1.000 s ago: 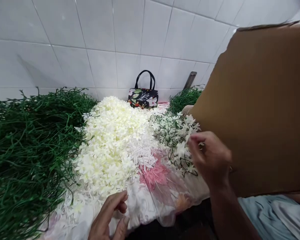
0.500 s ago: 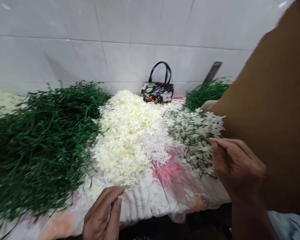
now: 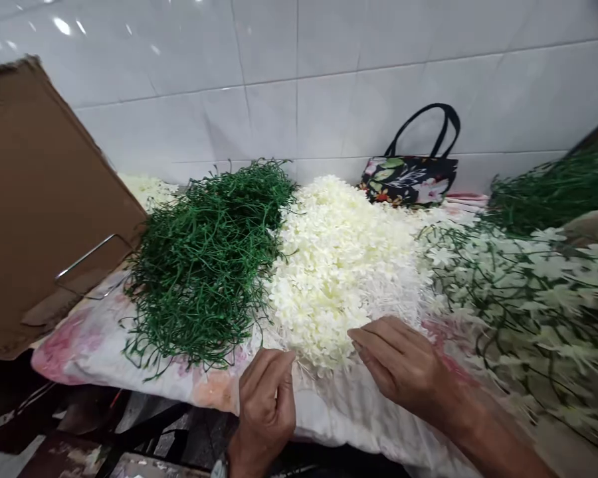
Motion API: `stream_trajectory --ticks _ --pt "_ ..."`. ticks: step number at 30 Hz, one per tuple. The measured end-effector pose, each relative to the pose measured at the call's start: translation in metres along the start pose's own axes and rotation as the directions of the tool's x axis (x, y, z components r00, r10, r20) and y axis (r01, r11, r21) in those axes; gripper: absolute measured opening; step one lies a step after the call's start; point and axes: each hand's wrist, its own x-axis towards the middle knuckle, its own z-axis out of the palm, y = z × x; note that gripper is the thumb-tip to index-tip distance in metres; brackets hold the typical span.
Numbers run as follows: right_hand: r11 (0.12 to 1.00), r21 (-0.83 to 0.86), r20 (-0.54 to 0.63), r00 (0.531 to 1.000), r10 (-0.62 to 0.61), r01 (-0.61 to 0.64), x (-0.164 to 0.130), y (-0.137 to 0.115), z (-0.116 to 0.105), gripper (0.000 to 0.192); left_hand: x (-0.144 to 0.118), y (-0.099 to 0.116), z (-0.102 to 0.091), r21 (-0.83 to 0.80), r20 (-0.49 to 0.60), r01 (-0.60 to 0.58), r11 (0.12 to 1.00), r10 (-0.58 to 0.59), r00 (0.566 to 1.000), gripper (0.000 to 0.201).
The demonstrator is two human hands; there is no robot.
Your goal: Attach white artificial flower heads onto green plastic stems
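Note:
My left hand [image 3: 266,395] is closed in a pinch at the front edge of the cloth-covered surface. Whatever its fingertips may hold is too small to make out. My right hand [image 3: 403,362] reaches to the front of a heap of loose cream-white artificial flowers [image 3: 329,265], thumb and fingers drawn together at the petals. I cannot see what lies between them. Left of this heap lies a tangled pile of green plastic stems [image 3: 204,265]. Beyond my right forearm, stems fitted with white flowers [image 3: 533,312] are spread out.
A cardboard box [image 3: 50,199] stands at the left, beside a bent metal wire frame [image 3: 87,262]. Against the tiled wall [image 3: 329,119] sits a dark floral handbag [image 3: 411,179]. More green stems [image 3: 558,189] lie at the far right. A flowered cloth [image 3: 164,378] covers the surface.
The view has swung left, bringing the cardboard box and wire frame in. My right hand has moved left from the flowered stems to the loose flower heap. My left hand stays pinched near the front edge.

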Motion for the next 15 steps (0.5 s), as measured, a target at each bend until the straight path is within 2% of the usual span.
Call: stream_trajectory --ticks 5,8,11,15 --pt "0.999 -0.012 -0.107 0.994 -0.035 0.034 -0.012 0.006 0.009 0.015 0.002 -0.005 -0.009 0.069 -0.077 0.015 0.998 -0.009 0.997 0.025" --pt "0.999 -0.034 -0.125 0.991 -0.043 0.039 -0.015 0.009 0.009 0.014 0.011 -0.017 -0.027 0.272 -0.124 0.028 0.962 0.006 0.992 0.023" --pt "0.997 -0.066 -0.127 0.99 -0.055 0.047 -0.018 0.014 0.008 0.012 0.022 -0.032 -0.045 0.478 -0.149 0.05 0.877 0.025 0.988 0.02" --pt "0.991 -0.097 -0.101 0.99 -0.101 0.092 -0.029 0.027 0.01 0.012 0.039 -0.045 -0.061 0.557 -0.156 0.094 0.825 -0.007 0.988 0.02"
